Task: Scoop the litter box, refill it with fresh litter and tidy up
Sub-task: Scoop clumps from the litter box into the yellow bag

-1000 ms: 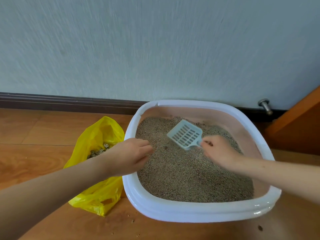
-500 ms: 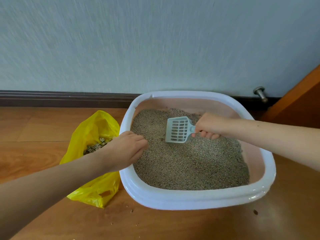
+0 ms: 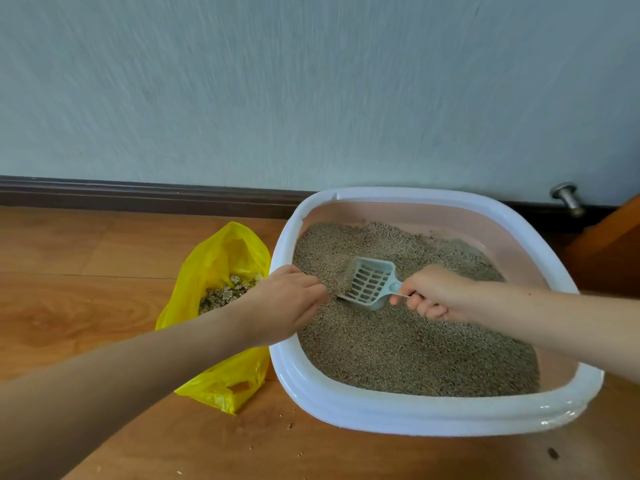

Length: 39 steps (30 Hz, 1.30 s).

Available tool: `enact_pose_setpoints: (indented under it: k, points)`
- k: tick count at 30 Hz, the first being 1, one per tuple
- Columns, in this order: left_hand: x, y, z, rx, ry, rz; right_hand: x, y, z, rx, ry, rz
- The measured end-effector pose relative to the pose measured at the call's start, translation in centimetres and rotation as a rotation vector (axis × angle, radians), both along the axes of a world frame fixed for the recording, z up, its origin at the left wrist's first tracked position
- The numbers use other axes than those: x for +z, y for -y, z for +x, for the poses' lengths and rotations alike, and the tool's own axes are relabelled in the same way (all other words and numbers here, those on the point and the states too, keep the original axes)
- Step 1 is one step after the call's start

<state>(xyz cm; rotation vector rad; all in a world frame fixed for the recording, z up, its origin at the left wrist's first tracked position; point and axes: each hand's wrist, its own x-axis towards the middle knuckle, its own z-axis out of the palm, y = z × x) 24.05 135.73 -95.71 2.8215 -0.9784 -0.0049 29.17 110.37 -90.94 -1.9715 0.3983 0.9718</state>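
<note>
A pink litter box with a white rim (image 3: 398, 415) sits on the wood floor against the wall, filled with grey-brown litter (image 3: 408, 344). My right hand (image 3: 438, 294) grips the handle of a pale blue slotted scoop (image 3: 369, 283), whose blade digs into the litter near the box's left side. My left hand (image 3: 285, 304) rests on the box's left rim, fingers curled over the edge. A yellow plastic bag (image 3: 221, 258) stands open beside the box on the left, with scooped clumps (image 3: 227, 294) inside.
A dark skirting board (image 3: 138, 192) runs along the grey wall. A metal door stop (image 3: 568, 199) sticks out behind the box, next to an orange-brown wooden door (image 3: 613, 251) at right. Loose litter grains (image 3: 289, 426) lie on the floor in front.
My right hand turned the scoop over and pushed it down and leftwards into the litter. My left hand stayed on the rim.
</note>
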Motion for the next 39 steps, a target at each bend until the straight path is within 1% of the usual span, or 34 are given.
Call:
enact_pose_setpoints:
  k: [5, 9, 16, 21, 26, 39]
  points:
    - [-0.2, 0.1, 0.1, -0.002, 0.013, -0.014, 1.2, 2.2, -0.7, 0.019, 0.017, -0.019]
    - [-0.2, 0.1, 0.1, -0.003, 0.001, -0.004, 1.7, 2.8, -1.4, 0.071, 0.085, -0.067]
    - [-0.2, 0.0, 0.1, -0.007, 0.016, -0.004, 2.0, 2.7, -2.0, 0.131, 0.135, -0.090]
    - [-0.2, 0.0, 0.0, -0.010, 0.044, -0.016, 2.3, 2.7, -2.1, 0.101, 0.130, -0.064]
    - [-0.2, 0.0, 0.1, -0.009, 0.042, -0.008, 2.4, 2.6, -2.1, 0.147, 0.205, -0.108]
    - [-0.2, 0.0, 0.0, -0.011, 0.032, -0.020, 2.5, 2.4, -2.1, 0.246, 0.234, -0.194]
